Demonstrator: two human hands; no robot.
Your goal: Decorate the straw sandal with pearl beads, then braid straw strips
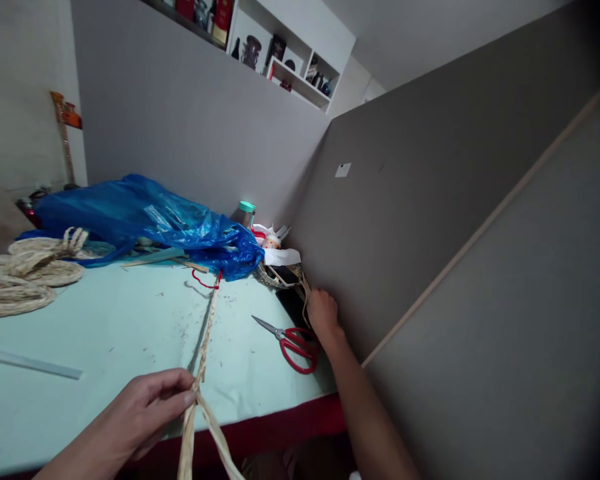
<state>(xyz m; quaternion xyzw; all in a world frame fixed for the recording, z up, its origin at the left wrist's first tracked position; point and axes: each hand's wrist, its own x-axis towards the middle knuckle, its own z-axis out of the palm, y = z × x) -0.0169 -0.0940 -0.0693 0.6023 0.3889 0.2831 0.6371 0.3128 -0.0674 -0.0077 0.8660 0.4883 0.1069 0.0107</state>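
My left hand (pixel 153 407) pinches a straw braid (pixel 209 333) between thumb and fingers, near the table's front edge. The braid stretches away from me to a red cord (pixel 219 279) tied at its far end. Below the pinch, loose straw strands (pixel 215 427) hang apart over the edge. At the right, beside the partition, my right hand (pixel 323 312) is closed at a thin straw strand (pixel 305 293) by the basket; its fingertips are partly hidden. Red-handled scissors (pixel 291 343) lie just left of my right forearm, blades pointing left.
A blue plastic bag (pixel 150 213) spreads across the back. Coiled straw bundles (pixel 30 273) lie at left, above a flat strip (pixel 30 363). A small basket (pixel 275 275) and a dark flat object (pixel 291 308) stand near the grey partition (pixel 405 200), which borders the right side.
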